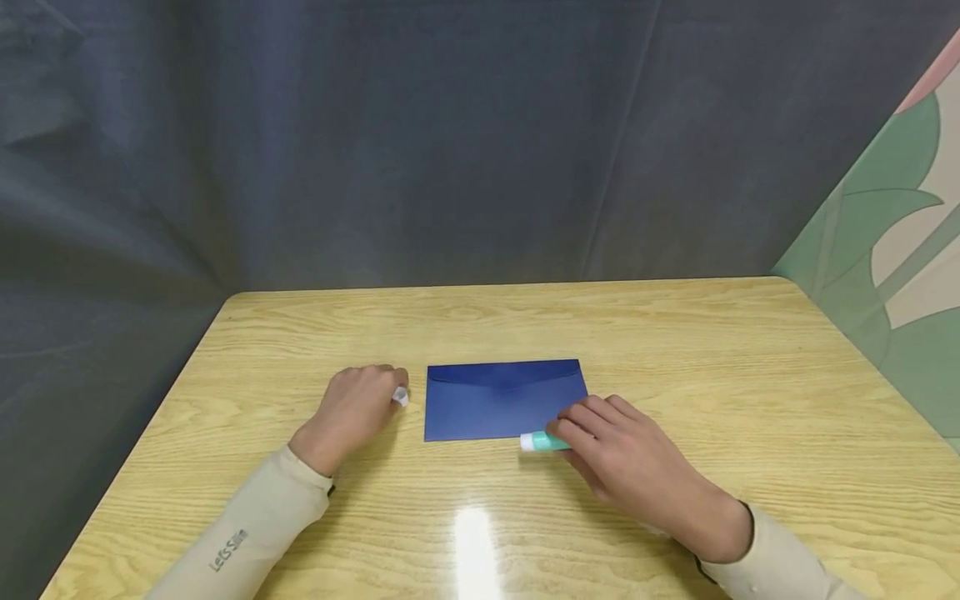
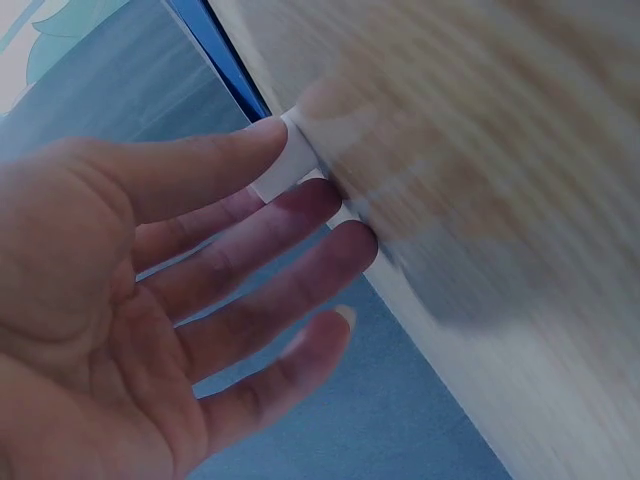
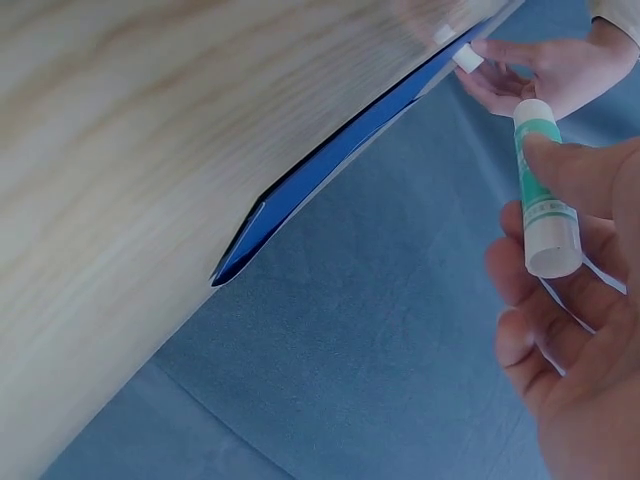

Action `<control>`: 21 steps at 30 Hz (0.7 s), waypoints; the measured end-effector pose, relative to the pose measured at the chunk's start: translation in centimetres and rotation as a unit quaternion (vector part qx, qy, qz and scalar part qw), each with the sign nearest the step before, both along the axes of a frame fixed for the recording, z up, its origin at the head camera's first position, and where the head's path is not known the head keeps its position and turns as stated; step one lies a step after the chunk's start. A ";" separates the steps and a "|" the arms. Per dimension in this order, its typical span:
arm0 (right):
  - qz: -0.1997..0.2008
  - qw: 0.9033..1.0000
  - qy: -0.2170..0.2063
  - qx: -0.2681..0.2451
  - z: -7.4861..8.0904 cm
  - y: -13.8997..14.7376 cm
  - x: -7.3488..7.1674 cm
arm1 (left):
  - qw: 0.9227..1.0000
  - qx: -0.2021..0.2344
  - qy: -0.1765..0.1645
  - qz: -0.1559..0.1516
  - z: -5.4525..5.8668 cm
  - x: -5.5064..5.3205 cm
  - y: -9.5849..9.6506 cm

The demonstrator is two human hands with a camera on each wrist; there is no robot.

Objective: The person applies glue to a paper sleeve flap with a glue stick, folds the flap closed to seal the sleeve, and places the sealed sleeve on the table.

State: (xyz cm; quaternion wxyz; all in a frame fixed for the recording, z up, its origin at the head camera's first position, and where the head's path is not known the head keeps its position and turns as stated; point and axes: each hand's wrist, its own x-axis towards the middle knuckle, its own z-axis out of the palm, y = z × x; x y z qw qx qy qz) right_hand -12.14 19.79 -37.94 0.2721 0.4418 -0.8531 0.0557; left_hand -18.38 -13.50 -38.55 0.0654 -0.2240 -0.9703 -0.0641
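A dark blue envelope [image 1: 495,408] lies on the wooden table, its flap edge toward the far side. Just left of it, my left hand [image 1: 362,408] pinches a small white cap [image 2: 290,160] between thumb and fingertips, at the tabletop. My right hand [image 1: 626,454] grips a green and white glue stick [image 3: 541,190] near the envelope's lower right corner, which the hand partly covers. The glue stick [image 1: 542,442] is held roughly level, its white end pointing left, over the envelope's near edge.
The wooden table [image 1: 315,325] has a glossy light reflection near its front. A dark grey curtain [image 1: 450,150] hangs along the back and left sides. On the right stands a wall with a leaf pattern [image 1: 892,250].
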 end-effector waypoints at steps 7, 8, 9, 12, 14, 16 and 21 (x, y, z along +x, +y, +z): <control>-0.002 1.000 0.000 0.000 0.1 -0.1 0.1 | 1.000 -0.003 -0.003 -0.007 0.0 0.1 0.1; -0.002 1.000 0.000 -0.001 0.1 -0.1 0.1 | 1.000 -0.005 -0.003 -0.008 0.0 0.1 0.1; -0.003 1.000 0.001 -0.001 0.0 -0.1 0.1 | 1.000 -0.006 -0.005 -0.009 -0.1 0.1 0.1; -0.003 1.000 0.002 -0.003 0.0 -0.2 0.1 | 1.000 -0.006 -0.010 -0.005 -0.1 0.1 0.1; -0.003 1.000 0.003 -0.003 0.0 -0.2 0.1 | 1.000 -0.005 -0.016 0.000 -0.1 0.1 0.2; -0.003 1.000 0.003 -0.004 0.0 -0.2 0.1 | 1.000 -0.002 -0.015 0.003 -0.1 0.1 0.2; -0.003 1.000 0.003 -0.003 0.0 -0.3 0.1 | 1.000 0.014 0.012 -0.001 -0.2 0.2 0.3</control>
